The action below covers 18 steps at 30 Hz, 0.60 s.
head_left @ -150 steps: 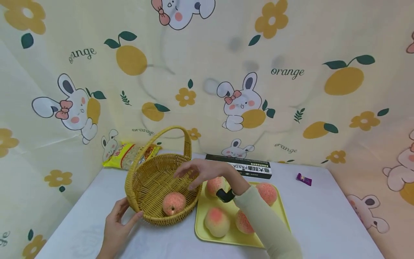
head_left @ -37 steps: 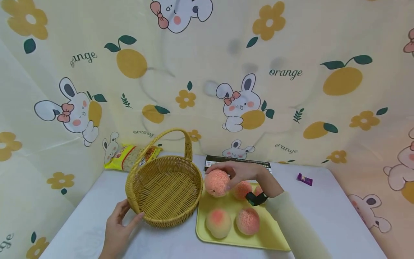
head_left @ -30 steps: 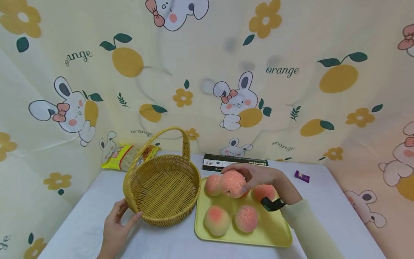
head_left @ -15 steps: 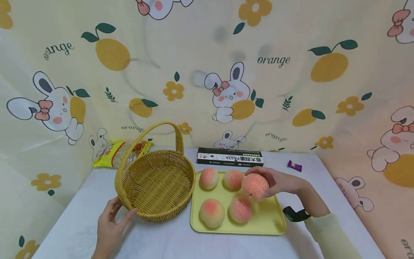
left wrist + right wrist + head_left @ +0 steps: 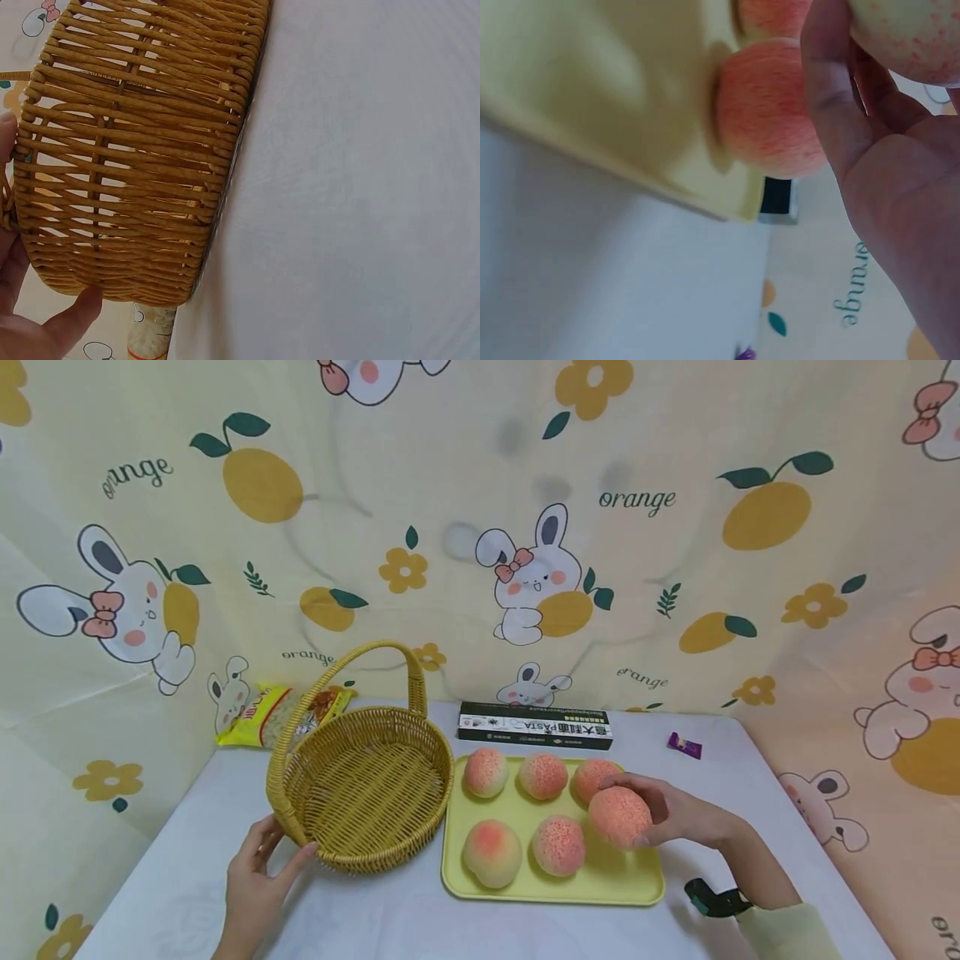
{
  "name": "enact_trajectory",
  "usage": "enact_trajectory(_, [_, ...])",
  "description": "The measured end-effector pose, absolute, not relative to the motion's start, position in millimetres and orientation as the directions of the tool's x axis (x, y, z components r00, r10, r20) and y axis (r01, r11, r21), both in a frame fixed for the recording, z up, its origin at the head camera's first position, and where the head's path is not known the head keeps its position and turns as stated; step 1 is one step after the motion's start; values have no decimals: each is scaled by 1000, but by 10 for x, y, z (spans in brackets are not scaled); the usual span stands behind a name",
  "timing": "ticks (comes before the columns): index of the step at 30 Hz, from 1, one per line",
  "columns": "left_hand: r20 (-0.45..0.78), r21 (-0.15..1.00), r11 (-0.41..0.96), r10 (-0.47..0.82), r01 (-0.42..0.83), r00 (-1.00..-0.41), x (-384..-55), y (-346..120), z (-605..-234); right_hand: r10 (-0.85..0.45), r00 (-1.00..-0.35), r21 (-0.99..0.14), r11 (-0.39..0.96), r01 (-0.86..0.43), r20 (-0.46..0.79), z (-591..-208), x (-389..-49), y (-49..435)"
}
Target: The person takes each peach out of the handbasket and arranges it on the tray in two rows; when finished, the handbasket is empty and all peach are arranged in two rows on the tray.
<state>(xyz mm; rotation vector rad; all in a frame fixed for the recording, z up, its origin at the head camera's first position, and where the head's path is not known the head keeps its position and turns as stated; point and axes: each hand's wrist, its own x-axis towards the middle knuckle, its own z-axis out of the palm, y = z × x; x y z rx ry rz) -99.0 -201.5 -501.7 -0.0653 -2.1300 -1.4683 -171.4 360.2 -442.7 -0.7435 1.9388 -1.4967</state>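
My left hand (image 5: 258,881) grips the near left side of a wicker basket (image 5: 360,793) with a tall arched handle; the basket stands tilted a little toward me. Its woven wall (image 5: 135,150) fills much of the left wrist view, with the thumb (image 5: 79,315) against it. My right hand (image 5: 678,814) holds a peach (image 5: 619,817) just above the right part of a yellow tray (image 5: 525,893). Several other peaches lie on the tray in two rows, among them a back right peach (image 5: 769,109) close to my fingers in the right wrist view. Nothing lies in the basket.
Behind the tray lies a black and white pasta box (image 5: 536,727). A yellow food packet (image 5: 273,718) is behind the basket. One small purple wrapped snack (image 5: 685,745) lies at the back right of the white table (image 5: 390,927). A patterned cloth hangs behind.
The peach that lay in the basket has been lifted out by my right hand and carried right, across the tray to its right part. My left hand has stayed on the basket.
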Motion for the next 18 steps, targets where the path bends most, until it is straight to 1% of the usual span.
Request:
enact_trajectory(14, [442, 861, 389, -254, 328, -860, -984, -2023, -5039, -715, -689, -972, 225, -67, -118, -4719, -1589, 3645])
enact_trajectory(18, [436, 865, 384, -260, 322, -861, -977, -2021, -5021, -715, -686, -961, 264, -87, -134, -4771, -1565, 3633])
